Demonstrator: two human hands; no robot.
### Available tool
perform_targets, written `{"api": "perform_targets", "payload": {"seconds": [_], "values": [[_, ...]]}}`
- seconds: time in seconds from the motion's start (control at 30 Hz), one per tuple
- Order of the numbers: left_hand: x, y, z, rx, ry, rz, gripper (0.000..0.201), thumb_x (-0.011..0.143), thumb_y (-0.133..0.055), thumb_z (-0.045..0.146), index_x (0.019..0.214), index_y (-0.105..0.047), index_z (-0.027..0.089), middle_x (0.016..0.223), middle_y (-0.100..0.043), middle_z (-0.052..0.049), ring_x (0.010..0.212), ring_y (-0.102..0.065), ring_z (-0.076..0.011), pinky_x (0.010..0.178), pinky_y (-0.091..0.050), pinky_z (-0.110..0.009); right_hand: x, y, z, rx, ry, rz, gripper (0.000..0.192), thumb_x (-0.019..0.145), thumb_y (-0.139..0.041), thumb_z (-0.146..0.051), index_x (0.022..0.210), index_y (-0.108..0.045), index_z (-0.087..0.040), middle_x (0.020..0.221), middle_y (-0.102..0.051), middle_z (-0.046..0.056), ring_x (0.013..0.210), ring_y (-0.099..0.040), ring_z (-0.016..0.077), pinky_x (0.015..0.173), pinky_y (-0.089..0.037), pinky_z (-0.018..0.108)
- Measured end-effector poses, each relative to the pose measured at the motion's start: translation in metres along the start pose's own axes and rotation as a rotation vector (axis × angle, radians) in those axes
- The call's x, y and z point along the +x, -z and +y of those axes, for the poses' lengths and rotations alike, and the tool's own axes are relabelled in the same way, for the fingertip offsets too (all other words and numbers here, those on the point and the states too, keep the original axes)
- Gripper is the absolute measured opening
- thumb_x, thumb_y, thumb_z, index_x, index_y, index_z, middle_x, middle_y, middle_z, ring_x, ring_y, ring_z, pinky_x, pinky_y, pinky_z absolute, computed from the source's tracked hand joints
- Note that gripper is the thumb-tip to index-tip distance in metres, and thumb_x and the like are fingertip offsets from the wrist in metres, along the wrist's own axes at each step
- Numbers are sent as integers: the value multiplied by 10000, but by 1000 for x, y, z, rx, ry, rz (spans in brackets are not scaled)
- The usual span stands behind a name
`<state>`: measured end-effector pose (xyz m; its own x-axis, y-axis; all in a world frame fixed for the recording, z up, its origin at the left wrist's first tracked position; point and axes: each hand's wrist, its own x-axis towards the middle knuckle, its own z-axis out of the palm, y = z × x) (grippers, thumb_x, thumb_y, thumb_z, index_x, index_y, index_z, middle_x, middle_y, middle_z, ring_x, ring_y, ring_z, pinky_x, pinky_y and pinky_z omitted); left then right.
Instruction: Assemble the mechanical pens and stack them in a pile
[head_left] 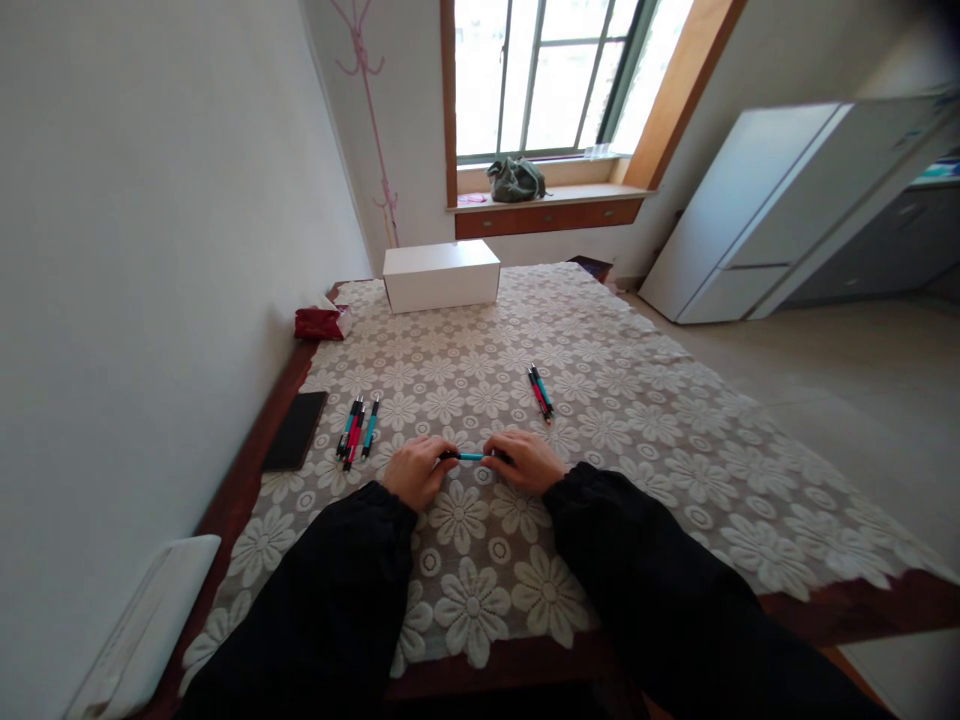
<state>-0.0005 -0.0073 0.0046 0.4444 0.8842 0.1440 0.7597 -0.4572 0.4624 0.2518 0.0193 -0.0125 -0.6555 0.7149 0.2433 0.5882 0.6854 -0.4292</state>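
Fig.: left hand [417, 470] & right hand [525, 460] each pinched an end of a teal pen [472, 457], pen groups either side—prob. pulling it apart; next needs steady twist.

Teal pen [472, 457] with black ends on the cream floral lace cloth [600, 340]. Left of it, teal, red and black pens [357, 428] (mixed bunch); further left a black notebook [295, 431]. Beyond it, a plain white box [441, 275]. Black sleeves [330, 610].
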Motion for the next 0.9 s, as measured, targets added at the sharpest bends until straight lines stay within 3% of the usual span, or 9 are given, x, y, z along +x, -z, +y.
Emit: {"api": "perform_targets", "payload": {"seconds": [0.2,0.33,0.7,0.9], "values": [[1,-1,-1,13,-10,-44,161,1015,-549,314,1061,-682,236,1038,-732,-32,974,-636,-227,891,-475,-337,1,2,-6,-93,89,-117,262,1049,-471,-384,928,-613,-200,838,-668,56,816,-635,217,754,-423,310],[0,1,1,24,-42,-69,204,1031,-517,340,1061,-692,238,1069,-738,-33,982,-633,-232,891,-469,-342,2,1,-8,-142,83,-119,232,1040,-493,-327,872,-591,-201,819,-660,53,773,-625,207,727,-411,300],[-1,4,13,161,-67,-156,278,1007,-484,271,776,-624,204,781,-662,-40,825,-595,-219,753,-408,-331,2,-2,-12,-194,113,-143,219,1027,-516,-291,841,-587,-201,776,-651,36,708,-594,187,676,-369,298],[-1,3,11,90,-2,-128,417,1036,-398,276,671,-584,197,690,-619,-29,723,-582,-192,708,-393,-313,4,-4,-12,-285,181,-62,246,1051,-479,-314,858,-581,-201,800,-643,45,739,-585,198,694,-376,313]]}}
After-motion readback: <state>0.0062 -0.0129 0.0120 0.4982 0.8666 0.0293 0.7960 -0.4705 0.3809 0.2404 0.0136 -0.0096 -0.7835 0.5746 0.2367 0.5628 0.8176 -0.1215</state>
